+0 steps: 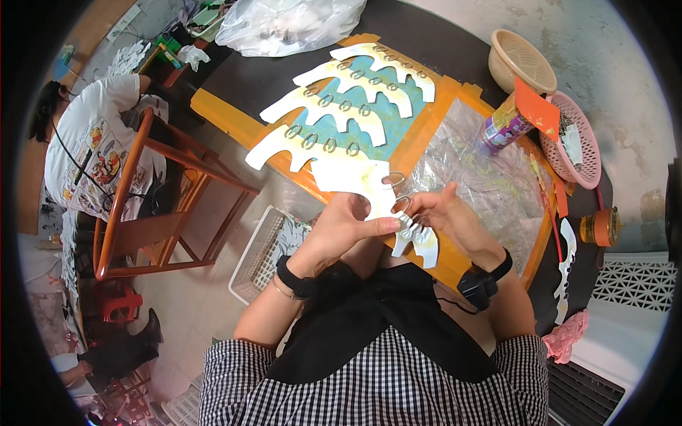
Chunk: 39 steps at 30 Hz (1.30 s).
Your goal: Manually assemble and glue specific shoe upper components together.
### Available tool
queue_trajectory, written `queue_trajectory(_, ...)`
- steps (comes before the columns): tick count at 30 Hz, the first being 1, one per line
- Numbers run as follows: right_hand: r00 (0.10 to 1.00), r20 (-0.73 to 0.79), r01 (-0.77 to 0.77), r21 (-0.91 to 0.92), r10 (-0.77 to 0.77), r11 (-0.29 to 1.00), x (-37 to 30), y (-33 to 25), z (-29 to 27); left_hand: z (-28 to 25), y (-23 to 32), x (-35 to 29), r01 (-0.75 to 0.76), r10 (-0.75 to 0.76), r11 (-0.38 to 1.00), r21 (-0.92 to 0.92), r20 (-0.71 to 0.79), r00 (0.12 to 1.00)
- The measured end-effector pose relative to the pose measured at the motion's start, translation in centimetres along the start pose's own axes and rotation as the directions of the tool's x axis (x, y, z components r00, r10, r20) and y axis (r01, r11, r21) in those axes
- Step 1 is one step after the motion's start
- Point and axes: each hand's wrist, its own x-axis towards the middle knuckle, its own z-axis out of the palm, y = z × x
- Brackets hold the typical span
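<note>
My left hand (339, 231) grips a white scalloped strip (375, 200) over the table's near edge, its thumb pressed across the strip. Close by, my right hand (447, 216) has its thumb and fingers together at a metal ring (403, 204) on that strip, one finger raised. Another ring (393, 179) stands up farther along it. The strip's lower end, below my thumb, looks bunched and toothed. Beyond my hands several similar curved white strips (323, 117) lie in rows on a teal sheet (398, 135), each with metal rings standing along it.
Clear plastic film (462, 163) covers the table's right part, edged with orange tape. An orange-topped can (504, 128), a beige basket (522, 60), a pink basket (575, 163) and an amber jar (600, 227) stand right. A white crate (256, 259) is below left. Someone sits by a wooden chair (135, 192).
</note>
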Motion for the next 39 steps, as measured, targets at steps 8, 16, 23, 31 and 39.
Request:
queue_trajectory(8,0.974,-0.208,0.002,-0.383,-0.088,0.924,1.0,0.0,1.5,0.8,-1.0,0.1,-0.146,0.144,0.943,0.297,0.031,0.989)
queue_trajectory(16,0.941,-0.251,0.156,-0.275,-0.227,0.949,0.9,0.1,2.8,1.1,-0.3,0.1,-0.080,0.076,0.984,0.156,0.034,0.997)
queue_trajectory(23,0.973,-0.212,0.005,-0.372,-0.090,0.928,1.0,0.0,1.1,0.9,-1.3,0.6,-0.001,-0.004,0.999,-0.039,-0.121,0.993)
queue_trajectory(31,0.992,-0.106,0.041,-0.260,-0.071,0.965,0.7,0.4,0.7,1.2,-0.2,0.8,-0.008,-0.004,0.998,-0.065,-0.185,0.983)
queue_trajectory(39,0.884,-0.444,-0.156,-0.573,-0.145,0.805,-7.5,-5.3,-1.5,0.3,-0.6,2.7,-0.219,0.216,0.973,0.073,0.042,0.976)
